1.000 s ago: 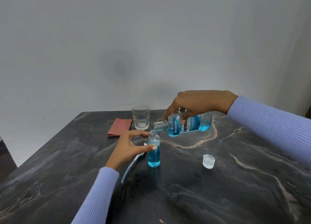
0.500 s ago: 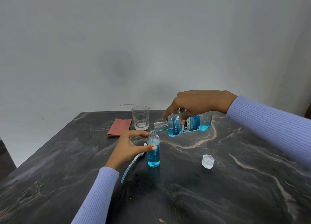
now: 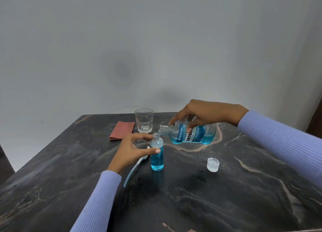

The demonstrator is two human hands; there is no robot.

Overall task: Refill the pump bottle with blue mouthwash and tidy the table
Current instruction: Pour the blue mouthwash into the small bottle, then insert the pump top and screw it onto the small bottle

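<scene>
The left hand (image 3: 132, 149) pinches the small bottle (image 3: 157, 155) upright in its grip. The right hand (image 3: 200, 115) clasps the tilted mouthwash bottle (image 3: 190, 134), labelled "LISTER… COOL MIN…", mouth just above the small bottle's.

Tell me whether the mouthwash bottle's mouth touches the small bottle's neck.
Apart: the head view shows the mouthwash bottle mouth above and right of the small bottle rim.

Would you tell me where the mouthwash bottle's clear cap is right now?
In the head view the clear cap sits on the table, right of the small bottle.
</scene>
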